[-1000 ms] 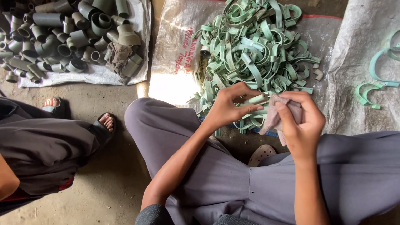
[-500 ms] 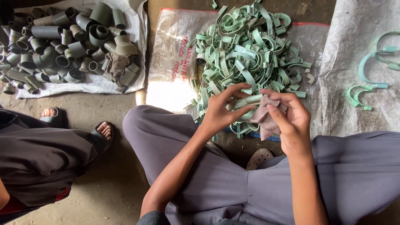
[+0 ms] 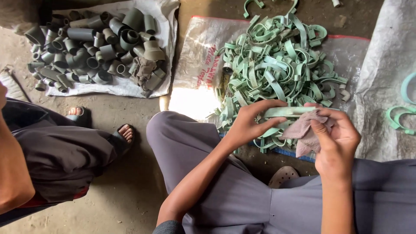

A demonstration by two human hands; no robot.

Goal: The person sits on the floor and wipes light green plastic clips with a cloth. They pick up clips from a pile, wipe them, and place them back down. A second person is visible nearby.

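1. Head view, looking down: the left hand [image 3: 249, 123] has its fingers curled narrowly, thumb below and fingertips above, pinching one end of a pale green plastic strip [image 3: 288, 112].
2. The right hand [image 3: 338, 138] has its fingers closed around a crumpled pinkish-grey cloth [image 3: 305, 132], with the thumb pressing the cloth against the other end of the strip.
3. The strip lies roughly level between the two hands, just in front of the person's knees and over the near edge of the clip pile.
4. Both forearms reach forward from the bottom of the picture, the left one angled up from the lap, the right one nearly straight; the person sits with legs in grey trousers.
5. Behind the hands, a heap of pale green curved clips [image 3: 277, 65] rests on a clear plastic sack [image 3: 199, 60].
6. Further left, grey pipe fittings [image 3: 95, 47] lie on a white sack [image 3: 167, 26].
7. At far left sits another person [image 3: 56, 151] in dark clothes and sandals.
8. At far right, two more green clips [image 3: 401, 117] lie on a grey sheet [image 3: 385, 65].
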